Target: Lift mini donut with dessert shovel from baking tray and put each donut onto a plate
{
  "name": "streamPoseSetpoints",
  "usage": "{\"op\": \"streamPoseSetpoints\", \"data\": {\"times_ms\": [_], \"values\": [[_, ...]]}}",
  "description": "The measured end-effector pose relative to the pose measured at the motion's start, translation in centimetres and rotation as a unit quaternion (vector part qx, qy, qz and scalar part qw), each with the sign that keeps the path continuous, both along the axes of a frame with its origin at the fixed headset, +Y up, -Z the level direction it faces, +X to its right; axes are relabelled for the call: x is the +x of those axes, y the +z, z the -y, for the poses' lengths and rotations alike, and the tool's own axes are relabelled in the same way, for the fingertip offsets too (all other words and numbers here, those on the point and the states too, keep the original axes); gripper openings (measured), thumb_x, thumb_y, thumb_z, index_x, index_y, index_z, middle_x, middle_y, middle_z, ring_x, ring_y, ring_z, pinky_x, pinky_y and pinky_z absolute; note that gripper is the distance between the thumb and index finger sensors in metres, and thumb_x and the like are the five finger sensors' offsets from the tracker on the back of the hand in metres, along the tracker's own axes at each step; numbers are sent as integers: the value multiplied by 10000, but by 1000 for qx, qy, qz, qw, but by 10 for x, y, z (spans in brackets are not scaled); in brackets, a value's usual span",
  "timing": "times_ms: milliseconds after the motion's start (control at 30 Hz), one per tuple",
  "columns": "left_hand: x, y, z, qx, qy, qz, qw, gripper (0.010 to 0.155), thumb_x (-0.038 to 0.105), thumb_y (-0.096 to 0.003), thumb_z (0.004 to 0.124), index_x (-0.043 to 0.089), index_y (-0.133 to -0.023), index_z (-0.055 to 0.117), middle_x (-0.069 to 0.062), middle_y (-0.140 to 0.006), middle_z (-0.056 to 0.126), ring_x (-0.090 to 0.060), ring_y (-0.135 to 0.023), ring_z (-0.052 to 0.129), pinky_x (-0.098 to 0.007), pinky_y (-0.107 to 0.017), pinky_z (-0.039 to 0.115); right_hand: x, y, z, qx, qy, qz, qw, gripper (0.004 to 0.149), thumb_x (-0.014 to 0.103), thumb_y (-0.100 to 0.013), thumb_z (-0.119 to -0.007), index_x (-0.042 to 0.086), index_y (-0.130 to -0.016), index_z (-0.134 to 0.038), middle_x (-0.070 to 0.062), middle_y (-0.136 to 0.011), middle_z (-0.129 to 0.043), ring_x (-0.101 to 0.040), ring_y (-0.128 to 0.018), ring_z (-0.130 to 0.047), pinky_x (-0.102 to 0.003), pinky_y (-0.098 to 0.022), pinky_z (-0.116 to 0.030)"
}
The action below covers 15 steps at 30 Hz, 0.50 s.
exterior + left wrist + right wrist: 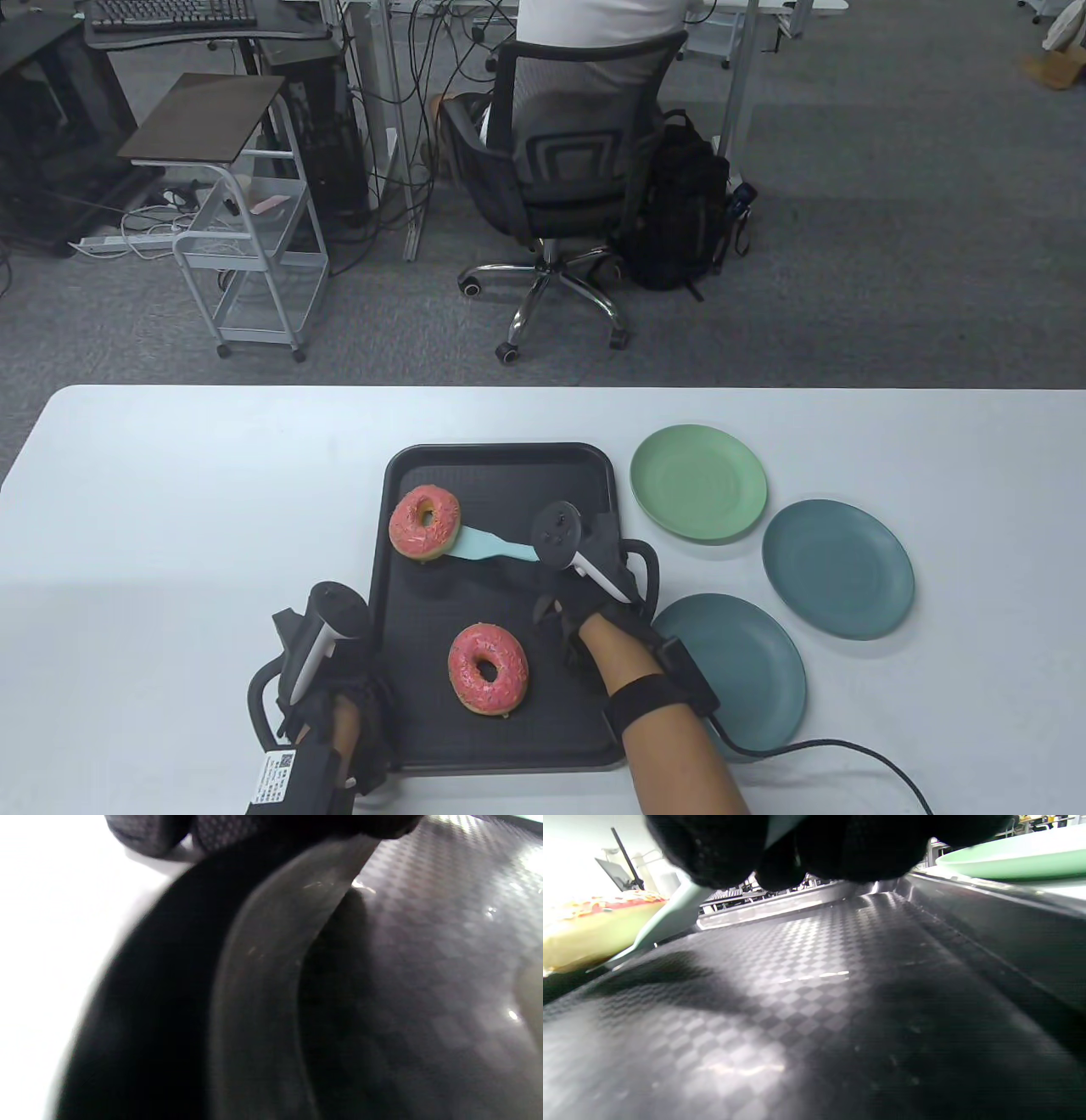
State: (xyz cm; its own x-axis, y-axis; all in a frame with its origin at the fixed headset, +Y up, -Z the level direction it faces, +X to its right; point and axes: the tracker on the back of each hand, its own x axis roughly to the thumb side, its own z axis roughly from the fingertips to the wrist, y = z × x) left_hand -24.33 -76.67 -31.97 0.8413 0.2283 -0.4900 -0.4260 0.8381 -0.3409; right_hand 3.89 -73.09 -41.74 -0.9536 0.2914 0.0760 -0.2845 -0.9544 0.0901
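A black baking tray (pixel 501 463) holds two pink sprinkled donuts. The far donut (pixel 424 522) sits at the tray's left side, and the light blue dessert shovel (pixel 488 546) has its blade tip at that donut's base. My right hand (pixel 556 607) grips the shovel's handle, which the tracker hides. The right wrist view shows the shovel (pixel 670 916) slanting down to the donut (pixel 589 929). The near donut (pixel 488 668) lies flat in the tray's front half. My left hand (pixel 356 709) holds the tray's left rim (pixel 263 984), its fingertips (pixel 148 832) on it.
Three empty plates lie right of the tray: a light green plate (pixel 698 482) at the back, a teal plate (pixel 837 567) further right, and another teal plate (pixel 747 671) partly under my right wrist. A cable (pixel 848 751) trails from that wrist.
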Motion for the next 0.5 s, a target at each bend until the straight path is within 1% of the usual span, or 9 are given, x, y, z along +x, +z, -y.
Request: {"op": "streamPoseSetpoints", "data": {"times_ms": [333,500], "values": [[-3,1,1,0,10,1,1000,621,419,-424,728,298,-990,502,38,-783,736,-187,-539,898,-444,-498,765,33,16,-22,33,-26,38,998,579,373,-413,-842,121,-921,-727,-147,-760,-833,-305,-497,-868,-497,-448,-749],[-7,2,2,1,23,1,1000,624,428,-423,729,302,-990,501,48,-789,730,-178,-541,895,-435,-491,765,60,29,-32,40,-37,71,996,580,374,-408,-851,110,-911,-736,-145,-745,-845,-295,-479,-881,-487,-425,-777]]}}
